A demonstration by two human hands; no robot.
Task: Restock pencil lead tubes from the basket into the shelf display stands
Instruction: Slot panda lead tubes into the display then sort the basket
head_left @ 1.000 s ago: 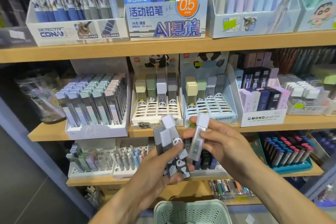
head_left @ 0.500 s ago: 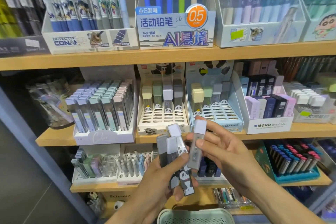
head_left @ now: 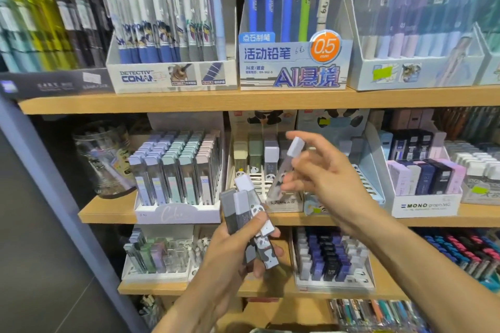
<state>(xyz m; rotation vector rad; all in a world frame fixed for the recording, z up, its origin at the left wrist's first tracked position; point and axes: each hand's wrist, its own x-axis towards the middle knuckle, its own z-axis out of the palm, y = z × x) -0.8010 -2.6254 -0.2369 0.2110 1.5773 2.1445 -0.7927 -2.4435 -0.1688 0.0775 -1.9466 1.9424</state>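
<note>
The right hand [head_left: 322, 178] pinches a single lead tube [head_left: 287, 167] with a pale lilac cap, tilted with its cap toward 12 o'clock, in front of the cream panda display stand [head_left: 259, 170] on the middle shelf [head_left: 108, 213]. The left hand [head_left: 243, 246] grips a fanned bundle of tubes [head_left: 249, 213], some printed with pandas, just at 7 o'clock of the single tube. The likeliest trouble, I judge, lies with that bundle: the tubes splay at different angles and are held mostly by thumb and curled fingers, so any loosening while attention goes to the stand could let one slide out and fall. The single tube is held slanted, not upright, so it may catch on the ribs of an empty slot or knock the standing tubes at the back row unless it is straightened first. A wrong slot is also possible, since a blue stand [head_left: 370, 181] sits just at 3 o'clock of the cream one. Compared with the earlier frames, the right hand has lifted away from the bundle toward the stand, the two hands now apart, and the basket has dropped out of view.
</note>
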